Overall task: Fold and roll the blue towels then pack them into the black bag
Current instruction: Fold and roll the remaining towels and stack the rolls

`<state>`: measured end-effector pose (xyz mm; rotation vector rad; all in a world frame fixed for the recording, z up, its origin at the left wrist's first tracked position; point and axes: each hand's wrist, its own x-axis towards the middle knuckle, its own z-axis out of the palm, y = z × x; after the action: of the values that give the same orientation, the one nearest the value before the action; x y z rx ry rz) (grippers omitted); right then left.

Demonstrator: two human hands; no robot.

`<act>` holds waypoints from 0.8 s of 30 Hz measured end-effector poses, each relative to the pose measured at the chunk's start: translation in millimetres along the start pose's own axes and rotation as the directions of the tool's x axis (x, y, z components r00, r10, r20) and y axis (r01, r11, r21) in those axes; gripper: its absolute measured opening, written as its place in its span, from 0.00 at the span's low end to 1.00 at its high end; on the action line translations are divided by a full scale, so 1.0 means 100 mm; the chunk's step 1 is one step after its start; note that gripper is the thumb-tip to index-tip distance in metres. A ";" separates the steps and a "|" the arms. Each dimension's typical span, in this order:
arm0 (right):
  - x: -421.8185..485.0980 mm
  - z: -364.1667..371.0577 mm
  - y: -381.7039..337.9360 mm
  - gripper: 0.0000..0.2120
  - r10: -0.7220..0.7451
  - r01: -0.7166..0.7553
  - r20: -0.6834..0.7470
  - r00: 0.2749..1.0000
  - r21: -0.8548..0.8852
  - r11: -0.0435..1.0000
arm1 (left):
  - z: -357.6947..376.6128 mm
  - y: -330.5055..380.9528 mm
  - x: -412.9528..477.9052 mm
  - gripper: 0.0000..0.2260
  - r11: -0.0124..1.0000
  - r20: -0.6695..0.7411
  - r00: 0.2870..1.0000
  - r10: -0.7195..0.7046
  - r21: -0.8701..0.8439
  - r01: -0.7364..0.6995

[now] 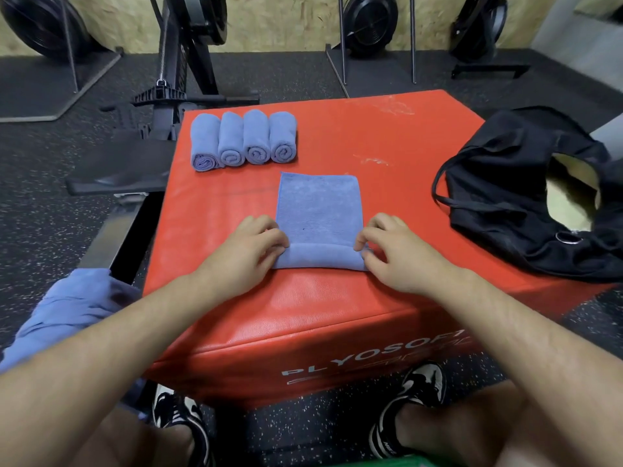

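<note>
A red padded box (337, 315) stood on a dark speckled rubber floor (33, 230) and served as the work surface; white lettering ran along its near side. Nearest the camera, the person's bare knees and a pair of black-and-white shoes (421, 385) sat against the foot of the box. To the left, below the box's near corner, lay a loose heap of blue towels (67, 305), crumpled and unfolded.

Both forearms reached forward over the near edge. The left hand (249, 251) and the right hand (394, 254) were set at opposite ends of the near end of the folded towel (318, 207), which was turned over into a first low roll. Each hand's fingers were curled and pinched that rolled edge, the left at its left end, the right at its right end. The rest of the towel lay flat on the red top, stretching away from the hands.

Farther on, toward the box's far left corner, four rolled towels (242, 139) lay side by side, touching, their spiral ends facing the camera. On the right side of the top slumped the black bag (505, 183), its mouth gaping open and a strap looped out to its left, well apart from the towels.

Beyond the box stood black exercise machines (182, 62) against a chipboard wall (286, 21).
</note>
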<state>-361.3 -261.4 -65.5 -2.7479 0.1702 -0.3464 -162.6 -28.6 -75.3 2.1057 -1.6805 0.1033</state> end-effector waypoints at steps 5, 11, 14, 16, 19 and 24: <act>0.00 -0.03 -0.05 0.10 -0.131 0.131 0.012 0.991 -0.047 0.990 | -0.01 0.03 0.05 0.07 0.987 0.030 0.992 0.119 0.101 -0.121; -0.01 -0.02 0.02 0.15 -0.072 0.077 0.074 0.995 -0.064 0.995 | -0.07 -0.07 0.04 0.20 0.997 0.176 0.983 0.051 0.052 -0.061; 0.02 -0.04 0.02 0.13 -0.007 0.008 0.080 0.997 -0.014 1.000 | -0.09 -0.06 0.08 0.16 1.000 0.184 0.983 0.001 -0.010 0.001; 0.03 -0.11 -0.01 0.14 0.063 -0.073 0.130 0.989 0.069 0.995 | -0.15 -0.01 0.09 0.13 0.993 0.192 0.979 -0.063 -0.086 0.081; 0.03 -0.18 -0.04 0.13 0.119 -0.147 0.200 0.973 0.135 0.980 | -0.20 0.03 0.10 0.06 0.960 0.248 0.955 -0.163 -0.185 0.212; 0.08 -0.07 -0.02 0.12 0.046 -0.053 0.092 0.995 0.072 0.996 | -0.11 -0.02 0.13 0.08 0.989 0.110 0.987 -0.119 -0.080 0.128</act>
<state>-355.5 -263.3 -57.1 -2.6743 0.1975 -0.2103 -154.8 -35.7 -62.0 2.1766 -1.5770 -0.1185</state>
